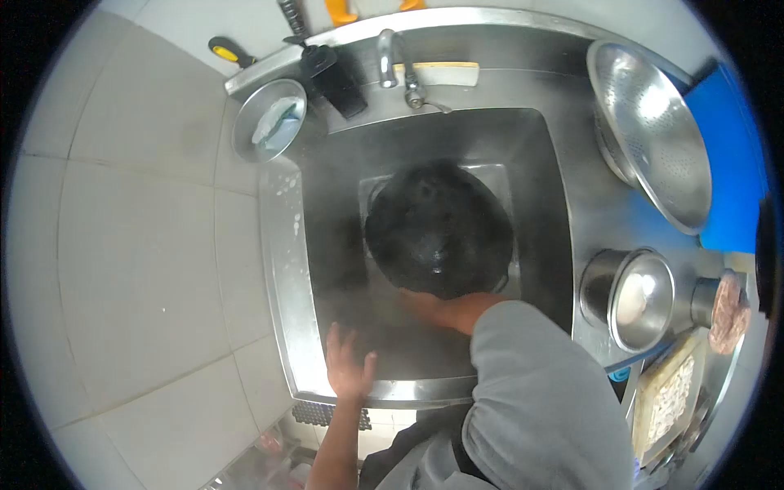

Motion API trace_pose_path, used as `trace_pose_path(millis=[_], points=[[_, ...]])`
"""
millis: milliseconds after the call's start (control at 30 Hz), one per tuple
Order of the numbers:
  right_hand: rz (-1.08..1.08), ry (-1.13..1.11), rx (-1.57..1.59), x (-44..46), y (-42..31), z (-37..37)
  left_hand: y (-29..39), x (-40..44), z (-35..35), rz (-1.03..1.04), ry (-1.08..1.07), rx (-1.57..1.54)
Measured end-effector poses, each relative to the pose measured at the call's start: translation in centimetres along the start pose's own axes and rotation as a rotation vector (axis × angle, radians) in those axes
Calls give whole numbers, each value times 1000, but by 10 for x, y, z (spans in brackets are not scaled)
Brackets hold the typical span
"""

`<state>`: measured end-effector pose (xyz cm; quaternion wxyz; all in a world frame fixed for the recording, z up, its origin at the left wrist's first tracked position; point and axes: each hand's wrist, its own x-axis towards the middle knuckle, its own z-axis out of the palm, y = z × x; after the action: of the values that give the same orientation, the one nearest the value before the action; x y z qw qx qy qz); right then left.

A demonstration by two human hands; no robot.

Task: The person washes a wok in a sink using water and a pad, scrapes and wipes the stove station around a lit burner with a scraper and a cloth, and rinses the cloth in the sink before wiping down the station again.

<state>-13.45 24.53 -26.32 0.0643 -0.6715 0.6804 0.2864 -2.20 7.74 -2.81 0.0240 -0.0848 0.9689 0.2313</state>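
Note:
A round black wok with small loop handles at its rim sits low in the steel sink, and steam hazes it. At the wok's near rim is my right hand, its fingers bent against the edge and partly blurred by the haze. My left hand hovers at the front left of the sink, fingers spread, holding nothing. Its wrist passes over the sink's front edge.
A faucet stands behind the basin, with a black container and a steel pot to its left. On the right are a large colander, steel bowls and a tray of white pieces.

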Motion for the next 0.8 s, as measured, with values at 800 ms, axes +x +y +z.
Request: trace_pose_path(millis=[800], points=[[1402,-867,1696,-84,26,82,-8,4,-4,128,-169,-63]])
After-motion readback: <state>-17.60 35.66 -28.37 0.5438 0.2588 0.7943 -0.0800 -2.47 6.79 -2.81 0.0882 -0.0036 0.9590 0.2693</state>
